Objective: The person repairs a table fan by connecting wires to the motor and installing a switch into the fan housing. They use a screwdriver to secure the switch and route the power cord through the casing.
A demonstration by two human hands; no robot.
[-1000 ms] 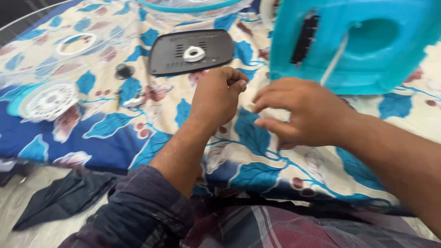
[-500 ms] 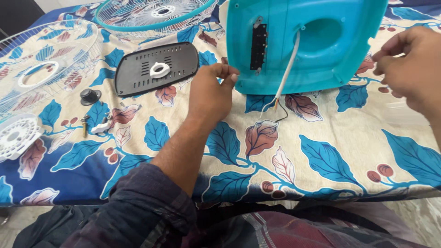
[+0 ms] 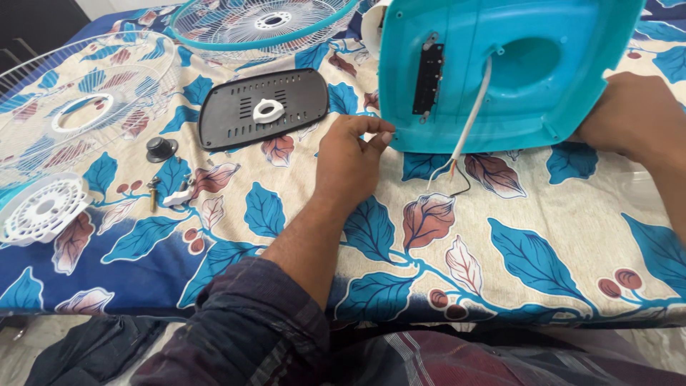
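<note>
A turquoise plastic fan base (image 3: 514, 78) stands tilted on its edge on a leaf-patterned sheet (image 3: 500, 243), hollow underside facing me. A white cable (image 3: 468, 118) hangs out of it with bare coloured wire ends on the sheet. My left hand (image 3: 350, 161) rests on the sheet, fingertips pinched together against the base's lower left corner; whether they hold anything is hidden. My right hand (image 3: 632, 118) presses against the base's right edge, its fingers behind the shell.
A black slotted plate (image 3: 261, 111) with a white hub lies left of the base. A turquoise-rimmed wire fan guard (image 3: 264, 21) lies behind it, a second wire guard (image 3: 78, 107) at far left. A white round disc (image 3: 43, 211), a black knob (image 3: 161, 148) and small screws (image 3: 168, 193) lie nearby.
The view has pulled back and shifted. My right hand moved from beside my left hand to the base's right edge. My left hand stayed near the base's lower left corner.
</note>
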